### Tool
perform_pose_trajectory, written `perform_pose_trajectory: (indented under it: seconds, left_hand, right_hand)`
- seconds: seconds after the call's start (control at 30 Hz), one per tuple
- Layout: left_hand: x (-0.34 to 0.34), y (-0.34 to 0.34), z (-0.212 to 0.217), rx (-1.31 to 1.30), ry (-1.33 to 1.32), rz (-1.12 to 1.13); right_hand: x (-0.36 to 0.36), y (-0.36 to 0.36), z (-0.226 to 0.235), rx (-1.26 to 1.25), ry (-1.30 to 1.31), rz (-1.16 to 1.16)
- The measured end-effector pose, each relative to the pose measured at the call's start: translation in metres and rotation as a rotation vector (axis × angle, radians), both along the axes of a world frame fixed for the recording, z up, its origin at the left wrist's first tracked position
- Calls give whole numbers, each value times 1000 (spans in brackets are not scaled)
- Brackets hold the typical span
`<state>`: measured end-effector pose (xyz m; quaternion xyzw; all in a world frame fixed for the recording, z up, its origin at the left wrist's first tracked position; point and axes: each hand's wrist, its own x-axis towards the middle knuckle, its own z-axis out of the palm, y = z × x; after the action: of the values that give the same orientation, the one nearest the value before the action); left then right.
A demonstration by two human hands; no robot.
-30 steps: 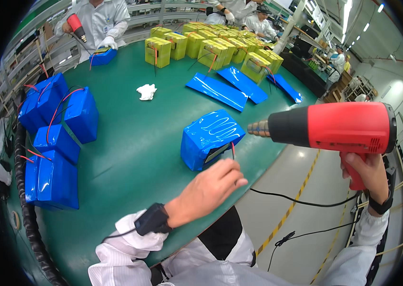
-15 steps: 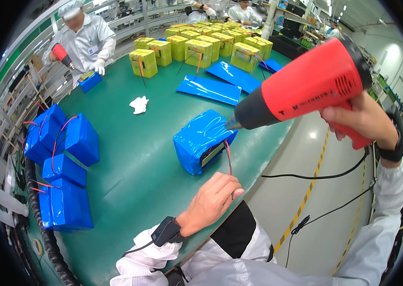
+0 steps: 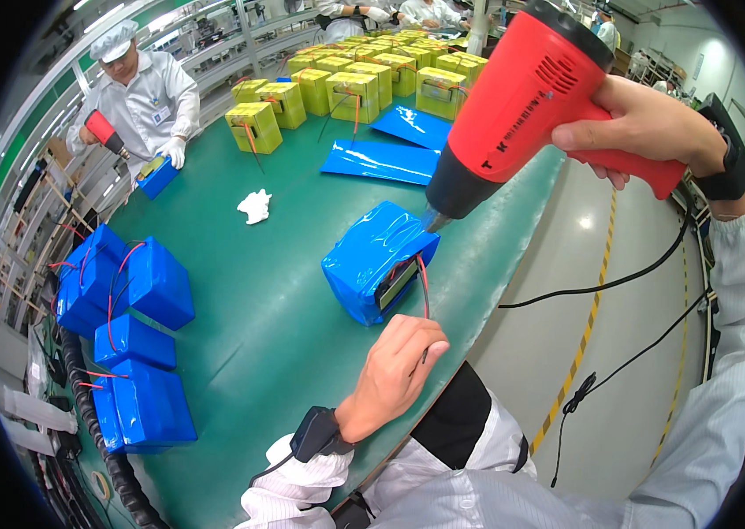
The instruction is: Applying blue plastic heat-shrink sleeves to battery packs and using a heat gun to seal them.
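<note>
Nearest, left hand (image 3: 394, 370) at the surface (image 3: 284, 353) edge, closed, pinching thin red and black wires (image 3: 424, 291); black wrist strap (image 3: 315, 434) with cord at the cuff; just ahead of that hand, and nearer it than the right, blue pack (image 3: 372, 256) in glossy, wrinkled film, a soft-cornered block, long axis running away and to the right, open end with the wires facing the hand; above and right, right hand (image 3: 646, 132) wrapped tight round the grip of a red heat gun (image 3: 514, 97), hard matt plastic, dark nozzle tipped down at the pack's far corner, close, contact unclear; farther off, flat blue sleeves (image 3: 381, 160), white rag (image 3: 255, 206), yellow blocks (image 3: 328, 88); left, wrapped blue packs (image 3: 139, 291).
</note>
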<state>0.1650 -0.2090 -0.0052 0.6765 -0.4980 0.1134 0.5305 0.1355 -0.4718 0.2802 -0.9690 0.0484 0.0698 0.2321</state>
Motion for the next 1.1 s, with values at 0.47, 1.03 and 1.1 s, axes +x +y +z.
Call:
perform_pose_trajectory:
  seconds: [0.47, 1.03, 1.1]
  left_hand:
    - [3, 0, 3, -2, 37, 25]
    - [-12, 2, 8, 64, 90, 226]
    - [-13, 2, 8, 73, 85, 234]
  right_hand:
    - [-43, -82, -79, 530, -102, -325]
    - [-61, -98, -149, 720, -129, -280]
    - [-63, -102, -158, 730, -139, -269]
